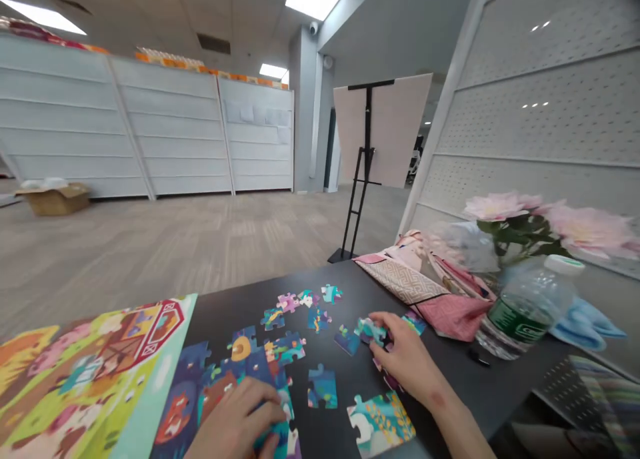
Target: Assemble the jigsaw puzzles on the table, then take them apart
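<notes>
A black table [340,275] carries a spread of colourful jigsaw pieces. At its left edge lies a puzzle box lid [85,379] printed with a farm scene and a red barn. My left hand [235,422] curls over a teal jigsaw piece [274,437] at the lower end of a joined dark blue section [187,402]. My right hand [403,355] pinches a teal jigsaw piece [370,330] above the table, close to a dark blue piece [347,341]. Loose pieces [300,302] lie farther away, and a large joined section [380,422] sits near my right wrist.
To the right stand a plastic water bottle [527,305], pink peonies [530,219] and a pink patterned fabric bag [425,292]. A blue cloth [585,325] lies beyond the bottle. Behind the table are a black easel [367,139], a carpeted floor and a cardboard box [55,199].
</notes>
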### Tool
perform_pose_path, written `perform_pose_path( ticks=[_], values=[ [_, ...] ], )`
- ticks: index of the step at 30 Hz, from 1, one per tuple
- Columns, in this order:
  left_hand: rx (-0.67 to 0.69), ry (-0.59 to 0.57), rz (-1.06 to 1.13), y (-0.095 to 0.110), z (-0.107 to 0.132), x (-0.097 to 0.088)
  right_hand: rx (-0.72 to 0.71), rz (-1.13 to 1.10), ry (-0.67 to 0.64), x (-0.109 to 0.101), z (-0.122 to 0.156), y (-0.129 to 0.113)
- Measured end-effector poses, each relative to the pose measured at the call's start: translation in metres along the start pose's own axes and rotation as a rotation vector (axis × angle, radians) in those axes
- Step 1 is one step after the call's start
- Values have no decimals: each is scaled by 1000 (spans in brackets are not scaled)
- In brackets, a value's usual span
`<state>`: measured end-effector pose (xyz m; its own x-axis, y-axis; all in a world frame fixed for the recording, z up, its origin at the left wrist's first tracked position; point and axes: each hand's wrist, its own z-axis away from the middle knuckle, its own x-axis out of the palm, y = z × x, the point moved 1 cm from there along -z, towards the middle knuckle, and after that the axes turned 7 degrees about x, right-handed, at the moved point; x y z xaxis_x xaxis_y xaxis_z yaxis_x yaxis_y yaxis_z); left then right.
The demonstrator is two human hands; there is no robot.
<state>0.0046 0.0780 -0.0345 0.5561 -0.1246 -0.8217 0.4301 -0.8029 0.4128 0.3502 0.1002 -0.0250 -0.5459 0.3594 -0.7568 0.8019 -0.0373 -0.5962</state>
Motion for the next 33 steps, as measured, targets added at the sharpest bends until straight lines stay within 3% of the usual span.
perform_pose_path(
  ticks=[4,8,12,15,18,23,29,33],
  values=[
    [-68,-36,25,24,-6,-13,-20,-41,16,-16,9,-8],
    [-143,-10,15,17,-6,-22,57,-241,-101,-25,33,-33],
    [-196,40,-36,2,-4,-22,123,-561,-260,-1,63,-72],
    [-210,27,-50,0,-4,-18,91,-639,-357,27,78,-96],
    [-220,6,-61,2,-5,-16,67,-553,-339,45,76,-98],
    [-231,5,-50,5,-6,-16,43,-366,-59,46,51,-84],
    [-246,-44,-66,5,-7,-17,-78,-282,-184,68,43,-102],
    [-143,-103,-28,8,-12,-15,-160,-85,-93,85,44,-100]
  ],
)
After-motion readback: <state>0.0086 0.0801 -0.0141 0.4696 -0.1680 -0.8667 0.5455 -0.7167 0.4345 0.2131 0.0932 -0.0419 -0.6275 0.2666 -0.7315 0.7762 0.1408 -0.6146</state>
